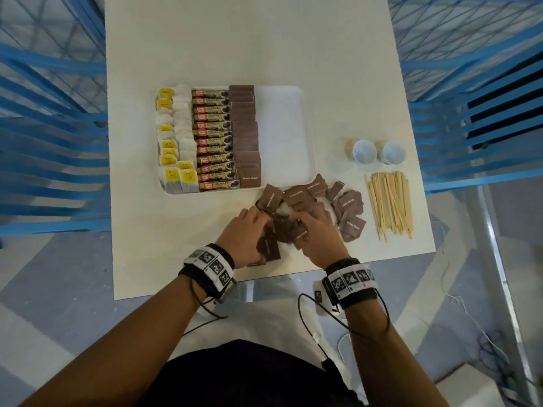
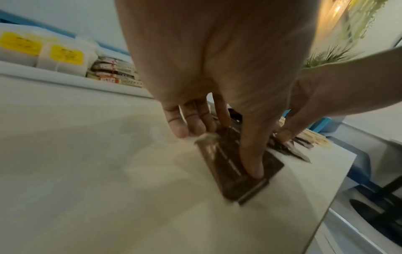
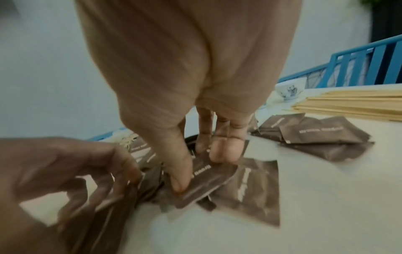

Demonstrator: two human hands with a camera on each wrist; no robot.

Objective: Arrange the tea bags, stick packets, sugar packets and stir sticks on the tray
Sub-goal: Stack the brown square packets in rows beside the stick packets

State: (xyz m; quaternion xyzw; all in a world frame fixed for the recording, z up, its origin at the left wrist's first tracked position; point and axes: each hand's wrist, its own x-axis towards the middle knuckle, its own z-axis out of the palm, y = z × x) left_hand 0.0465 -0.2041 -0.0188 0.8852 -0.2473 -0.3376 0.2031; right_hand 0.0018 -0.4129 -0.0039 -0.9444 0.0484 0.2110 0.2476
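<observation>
The white tray (image 1: pixel 282 127) holds a column of tea bags (image 1: pixel 173 139), a column of stick packets (image 1: pixel 213 136) and a column of brown sugar packets (image 1: pixel 245 136); its right part is bare. Loose brown sugar packets (image 1: pixel 346 207) lie in a heap on the table in front of the tray. My left hand (image 1: pixel 249 230) grips a small stack of sugar packets (image 2: pixel 230 171), thumb on top. My right hand (image 1: pixel 311 227) pinches one sugar packet (image 3: pixel 206 185) from the heap between thumb and fingers, right beside the stack. Wooden stir sticks (image 1: pixel 390 204) lie in a bundle at the right.
Two small white cups (image 1: pixel 364 152) (image 1: pixel 392 154) stand right of the tray, behind the stir sticks. The table's front edge (image 1: pixel 205 286) runs just under my wrists. Blue railings (image 1: pixel 53 142) flank the table on both sides.
</observation>
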